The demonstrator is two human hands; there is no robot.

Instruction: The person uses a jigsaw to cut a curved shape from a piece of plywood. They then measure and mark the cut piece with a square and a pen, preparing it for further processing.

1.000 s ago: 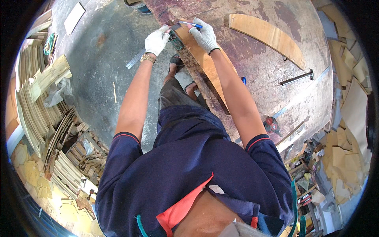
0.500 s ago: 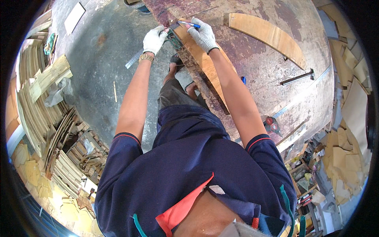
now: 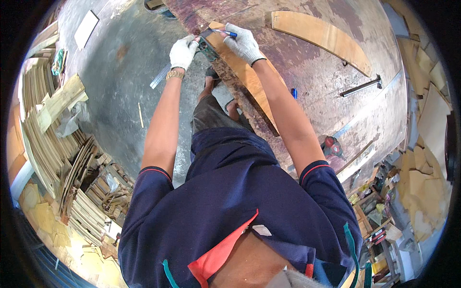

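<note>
A long, narrow wooden board [image 3: 240, 65] lies along the edge of the worn worktable. Beside its far end, my gloved left hand [image 3: 183, 52] is closed on a metal square, whose ruled blade [image 3: 160, 78] sticks out past my wrist. A dark part of the square seems to rest across the board's end, partly hidden by my fingers. My gloved right hand [image 3: 244, 44] grips a blue pen [image 3: 230, 33], its tip pointing left over the board near the square.
On the table to the right lie a curved wooden piece [image 3: 322, 39], a hammer [image 3: 361, 86], a long metal ruler [image 3: 350, 126] and a red and black tool [image 3: 331, 146]. Stacked curved wood strips [image 3: 45, 129] fill the left side. A white panel [image 3: 87, 30] lies at the far left.
My right hand with the pen has shifted slightly left and nearer. A dark edge of the square now shows across the board's end. The whole view has shifted a little.
</note>
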